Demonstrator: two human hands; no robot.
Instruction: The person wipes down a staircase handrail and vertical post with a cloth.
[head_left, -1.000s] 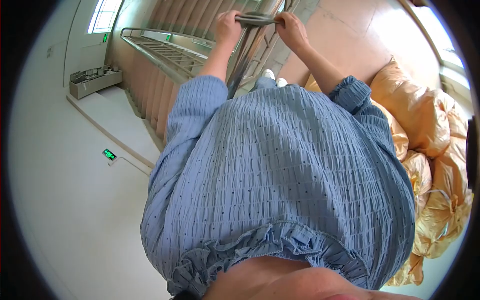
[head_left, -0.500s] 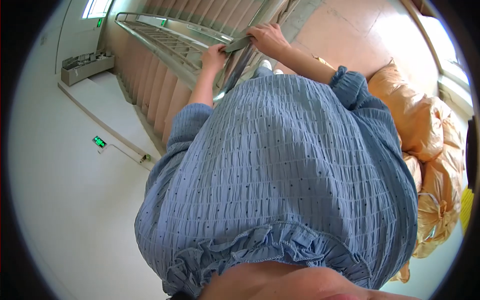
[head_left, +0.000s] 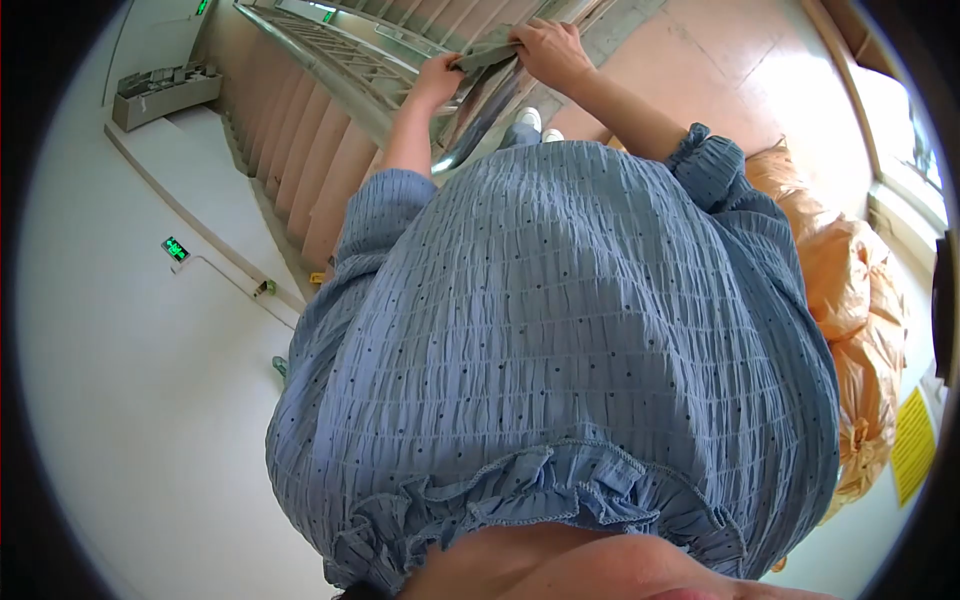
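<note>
Between my two hands stretches a narrow grey-green strip (head_left: 487, 57) that looks like folded cloth. My left hand (head_left: 437, 82) is closed on its left end, with the fingertips pinched together. At the other end, my right hand (head_left: 553, 52) grips the strip with bent fingers, its back turned up. Below the strip runs a shiny metal handrail (head_left: 482, 125); whether the strip touches it I cannot tell. Both arms reach forward in blue sleeves.
Stairs (head_left: 300, 165) descend on the left beside a metal railing (head_left: 330, 85). A grey box (head_left: 165, 98) of small items stands on a white ledge. Full orange sacks (head_left: 850, 285) are piled at my right, near a yellow sign (head_left: 912, 445). My white shoes (head_left: 530, 118) are on the landing floor (head_left: 690, 75).
Both hands, still holding the strip, appear a little higher in the view and slightly to the right. The view has shifted, showing more of the yellow sign.
</note>
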